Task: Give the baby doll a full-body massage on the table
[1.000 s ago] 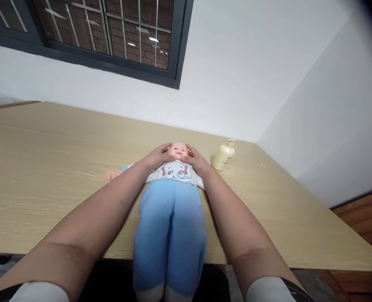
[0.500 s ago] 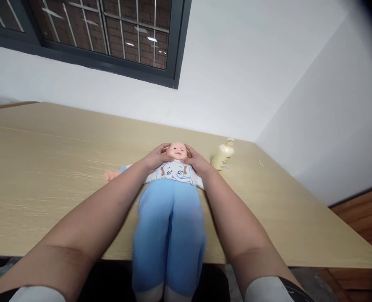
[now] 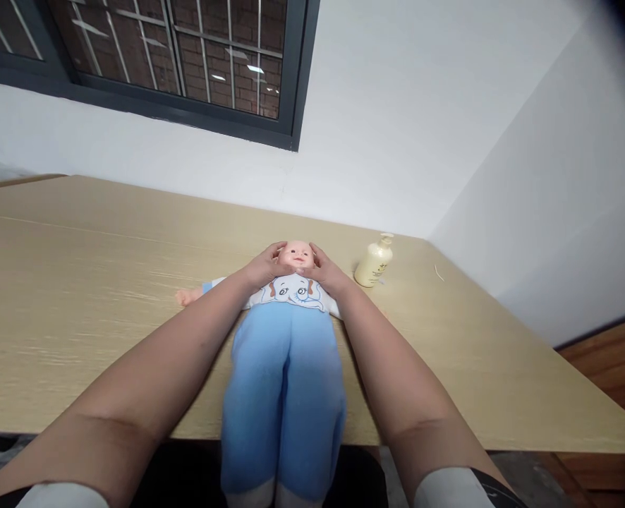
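A baby doll (image 3: 288, 353) lies on its back on the table, its legs toward me and over the front edge. It wears a white top with an elephant print and light blue trousers. My left hand (image 3: 266, 267) cups one side of the doll's head, fingers round the cheek and thumb below the chin. On the other side, my right hand (image 3: 324, 269) holds the head the same way, its thumb near the chin. The doll's left-hand arm sticks out past my left forearm; the other arm is mostly hidden behind my right forearm.
A pale yellow pump bottle (image 3: 374, 262) stands on the wooden table (image 3: 106, 282), right of the doll's head. A thin white strip (image 3: 438, 272) lies farther right. Behind the table rises a white wall (image 3: 386, 141) with a dark-framed, barred window (image 3: 185, 63).
Both thumbs have slid inward and now lie close together under the doll's chin. The doll's body and the bottle have stayed where they were.
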Available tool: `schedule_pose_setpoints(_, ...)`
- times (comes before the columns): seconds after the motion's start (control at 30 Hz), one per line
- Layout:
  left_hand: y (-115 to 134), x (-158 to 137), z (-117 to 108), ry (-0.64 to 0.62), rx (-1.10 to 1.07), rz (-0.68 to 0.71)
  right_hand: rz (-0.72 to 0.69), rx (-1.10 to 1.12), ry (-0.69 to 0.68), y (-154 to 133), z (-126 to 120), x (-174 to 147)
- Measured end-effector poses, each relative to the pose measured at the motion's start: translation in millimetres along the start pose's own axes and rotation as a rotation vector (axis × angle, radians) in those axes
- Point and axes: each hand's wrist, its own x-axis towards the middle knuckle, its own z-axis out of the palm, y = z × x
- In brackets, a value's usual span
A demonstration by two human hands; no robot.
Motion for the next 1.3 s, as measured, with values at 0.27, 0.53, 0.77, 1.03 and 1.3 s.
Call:
schedule_pose_setpoints(0.27,-8.7,6.4,-1.7,0.020,0.115,0.032,-0.012,-0.074,0.017,3.8,1.2,4.3)
schedule_pose_setpoints(0.53,2.3,1.4,2.1,-0.028,-0.049,0.009,0.012,0.097,-0.038,1.3,-4.7,1.5)
schedule_pose_setpoints(0.77,10.3,-0.2,3.0,-0.046,-0.257,-0.065,0.117,0.248,-0.010,-11.9,2.7,-2.8)
schedule_pose_setpoints(1.03,0.1,0.2,1.2,0.021,0.081,-0.010,0.021,-0.140,0.023,-1.8,1.1,1.0)
schedule_pose_setpoints(1.3,-0.5,0.0,3.5,0.049,0.116,-0.008,0.001,-0.152,-0.025,-1.6,-0.3,-0.3)
